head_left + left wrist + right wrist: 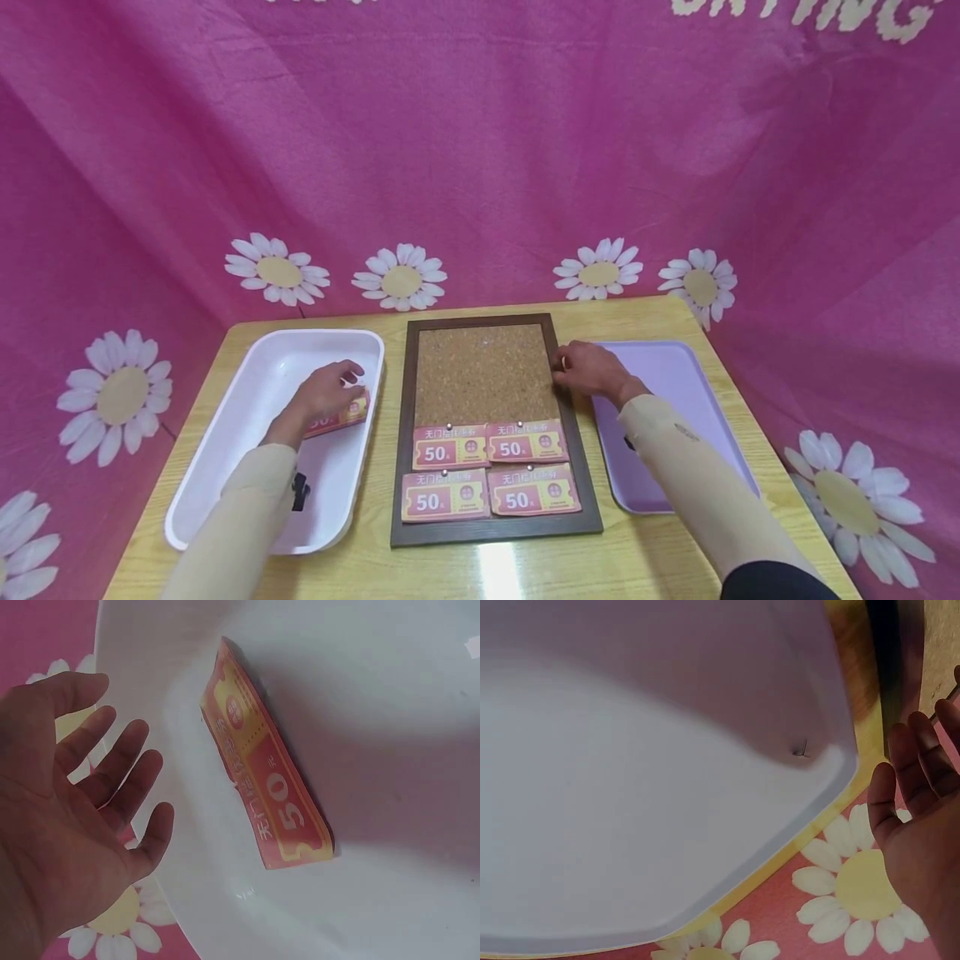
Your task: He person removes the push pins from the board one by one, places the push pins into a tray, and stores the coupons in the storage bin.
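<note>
My left hand (327,390) hovers over the white tray (279,346) with loosely bent fingers. A pink and yellow coupon stack (266,765), printed with 50, lies in that tray; the left wrist view shows a gap between it and my fingers. My right hand (592,369) is at the right frame edge of the corkboard (483,367), its fingers loosely bent and nothing seen in them. Whether its fingertips touch the frame I cannot tell. Several coupons (450,494) are fixed in two rows on the board's lower part, each with a pushpin (529,468) at its top.
A purple tray (660,367) stands right of the corkboard, under my right forearm. One pushpin (802,752) lies in its corner in the right wrist view. All stand on a wooden table (337,575), with a pink flowered cloth (480,167) hanging behind.
</note>
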`<state>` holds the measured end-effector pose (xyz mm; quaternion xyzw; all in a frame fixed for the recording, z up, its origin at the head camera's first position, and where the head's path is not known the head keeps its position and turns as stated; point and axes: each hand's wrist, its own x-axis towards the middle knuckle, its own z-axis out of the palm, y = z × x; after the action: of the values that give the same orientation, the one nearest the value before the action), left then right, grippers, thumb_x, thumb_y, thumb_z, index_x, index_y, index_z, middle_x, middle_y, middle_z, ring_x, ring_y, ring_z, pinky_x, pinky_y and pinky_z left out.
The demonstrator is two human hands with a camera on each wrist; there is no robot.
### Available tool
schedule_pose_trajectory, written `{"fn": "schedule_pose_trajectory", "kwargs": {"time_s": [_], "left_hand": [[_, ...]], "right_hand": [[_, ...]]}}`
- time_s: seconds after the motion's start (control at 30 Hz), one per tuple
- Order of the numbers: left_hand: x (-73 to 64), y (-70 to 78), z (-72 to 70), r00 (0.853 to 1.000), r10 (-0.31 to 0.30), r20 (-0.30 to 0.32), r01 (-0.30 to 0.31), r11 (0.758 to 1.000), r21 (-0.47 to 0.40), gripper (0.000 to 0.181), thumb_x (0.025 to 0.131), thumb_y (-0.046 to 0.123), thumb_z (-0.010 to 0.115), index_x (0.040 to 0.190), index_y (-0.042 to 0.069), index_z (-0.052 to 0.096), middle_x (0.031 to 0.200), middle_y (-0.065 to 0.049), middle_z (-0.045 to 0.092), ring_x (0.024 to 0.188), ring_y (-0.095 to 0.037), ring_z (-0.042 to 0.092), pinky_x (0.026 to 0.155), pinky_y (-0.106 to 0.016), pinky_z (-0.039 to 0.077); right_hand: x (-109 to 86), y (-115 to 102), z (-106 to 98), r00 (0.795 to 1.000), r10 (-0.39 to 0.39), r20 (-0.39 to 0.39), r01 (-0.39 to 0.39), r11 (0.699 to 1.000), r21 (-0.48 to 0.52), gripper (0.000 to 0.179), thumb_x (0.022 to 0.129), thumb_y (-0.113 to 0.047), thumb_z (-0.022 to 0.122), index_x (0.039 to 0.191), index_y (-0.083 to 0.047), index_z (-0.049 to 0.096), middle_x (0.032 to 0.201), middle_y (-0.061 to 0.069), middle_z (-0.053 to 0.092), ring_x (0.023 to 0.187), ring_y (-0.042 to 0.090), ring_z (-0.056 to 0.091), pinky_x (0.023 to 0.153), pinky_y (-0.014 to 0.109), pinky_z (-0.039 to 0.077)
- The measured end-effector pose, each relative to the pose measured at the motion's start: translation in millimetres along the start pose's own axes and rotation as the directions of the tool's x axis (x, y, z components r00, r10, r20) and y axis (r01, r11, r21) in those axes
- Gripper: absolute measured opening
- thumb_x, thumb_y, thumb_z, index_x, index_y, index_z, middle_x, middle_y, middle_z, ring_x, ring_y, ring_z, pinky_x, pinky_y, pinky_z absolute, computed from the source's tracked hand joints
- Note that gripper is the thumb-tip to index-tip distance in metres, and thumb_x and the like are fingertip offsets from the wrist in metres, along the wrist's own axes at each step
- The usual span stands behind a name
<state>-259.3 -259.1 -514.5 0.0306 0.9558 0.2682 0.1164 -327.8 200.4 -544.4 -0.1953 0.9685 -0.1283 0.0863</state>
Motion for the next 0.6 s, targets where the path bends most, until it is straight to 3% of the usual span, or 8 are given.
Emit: {"fn": "schedule_pose_trajectory", "kwargs": {"time_s": [0.3, 0.6], "left_hand": [[-3.2, 14.5, -2.4, 0.999, 0.014, -0.035, -0.012, 0.999, 0.045, 0.037, 0.089, 0.028, 0.059, 0.121, 0.01, 0.059, 0.12, -0.015, 0.065, 0.109, -0.033, 0.061, 0.091, -0.06, 0.038], [-3.9, 18.9, 1.9, 0.997, 0.045, -0.055, -0.041, 0.996, 0.084, 0.037, 0.086, 0.026, 0.061, 0.12, 0.01, 0.06, 0.118, -0.015, 0.066, 0.107, -0.034, 0.062, 0.09, -0.057, 0.042]], "right_hand": [[-3.2, -16, 4, 0.998, -0.057, -0.014, 0.057, 0.998, -0.005, 0.016, 0.083, -0.037, 0.067, 0.091, -0.023, 0.067, 0.089, -0.005, 0.061, 0.08, 0.013, 0.054, 0.072, 0.035, 0.046], [-2.9, -30, 10, 0.987, -0.152, -0.051, 0.15, 0.988, -0.032, 0.016, 0.082, -0.036, 0.067, 0.094, -0.024, 0.066, 0.09, -0.006, 0.063, 0.082, 0.011, 0.06, 0.074, 0.034, 0.049]]}}
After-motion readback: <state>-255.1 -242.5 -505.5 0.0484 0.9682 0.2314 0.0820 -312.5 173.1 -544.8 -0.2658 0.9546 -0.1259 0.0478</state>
